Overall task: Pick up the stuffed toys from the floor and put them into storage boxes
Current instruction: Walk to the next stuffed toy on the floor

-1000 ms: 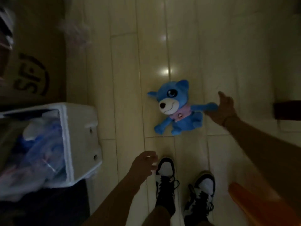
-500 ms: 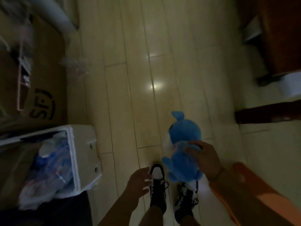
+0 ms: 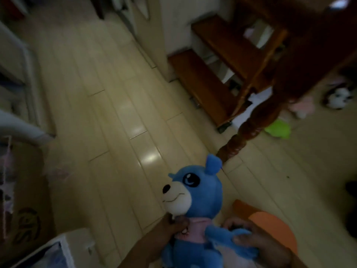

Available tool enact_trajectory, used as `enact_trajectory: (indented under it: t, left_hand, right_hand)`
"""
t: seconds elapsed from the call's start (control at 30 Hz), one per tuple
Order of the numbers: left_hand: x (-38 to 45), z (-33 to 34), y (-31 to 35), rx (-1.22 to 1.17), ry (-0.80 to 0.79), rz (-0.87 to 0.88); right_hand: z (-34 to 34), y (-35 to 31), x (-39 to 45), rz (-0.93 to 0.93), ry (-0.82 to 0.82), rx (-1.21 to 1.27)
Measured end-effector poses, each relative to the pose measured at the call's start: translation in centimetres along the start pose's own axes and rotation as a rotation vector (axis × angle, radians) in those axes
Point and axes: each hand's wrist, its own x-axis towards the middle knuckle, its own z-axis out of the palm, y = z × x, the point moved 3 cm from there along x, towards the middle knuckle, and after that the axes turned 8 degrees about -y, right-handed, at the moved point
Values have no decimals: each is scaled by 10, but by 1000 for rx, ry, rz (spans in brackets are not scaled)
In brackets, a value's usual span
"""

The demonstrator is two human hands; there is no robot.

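A blue stuffed bear (image 3: 199,200) with a white muzzle and pink shirt is held upright off the floor, low in the middle of the view. My left hand (image 3: 173,225) grips it at the neck and chest. My right hand (image 3: 249,238) holds its blue arm on the right. A white storage box (image 3: 65,246) with bagged things inside stands at the lower left. More toys lie on the floor at far right: a green one (image 3: 278,129), a pink one (image 3: 303,106) and a black-and-white one (image 3: 338,98).
A dark wooden table leg (image 3: 249,126) stands just behind the bear, with wooden furniture (image 3: 212,78) beyond it. A cardboard box (image 3: 25,219) sits at left beside the white box. Pale plank floor (image 3: 116,113) runs up the middle.
The bear went from lying on the floor to being lifted in both hands. My left hand came onto it. The view has swung up and to the right.
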Motion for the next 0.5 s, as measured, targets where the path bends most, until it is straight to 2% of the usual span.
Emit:
enact_trajectory:
  t: [0.03,0.13,0.23,0.3,0.37,0.43,0.5]
  left_hand:
    - [-5,6,10,73,26,19]
    - [1,17,22,284,36,120]
    - [3,50,13,399,-25,189]
    - [10,81,-8,512,-71,193]
    - [17,108,-40,547,-122,148]
    - [18,135,-74,583,-205,27]
    - [16,163,-109,740,-319,-63]
  right_hand:
    - [-7,6,-8,27,42,-99]
    - [-20,31,-28,116,284,-174]
    - [0,63,-38,211,320,-363]
    - [15,87,-42,173,436,-388]
    - [25,126,-52,90,704,-292]
    - [32,176,-74,11,1009,-78]
    - [42,218,-107,-12,1161,93]
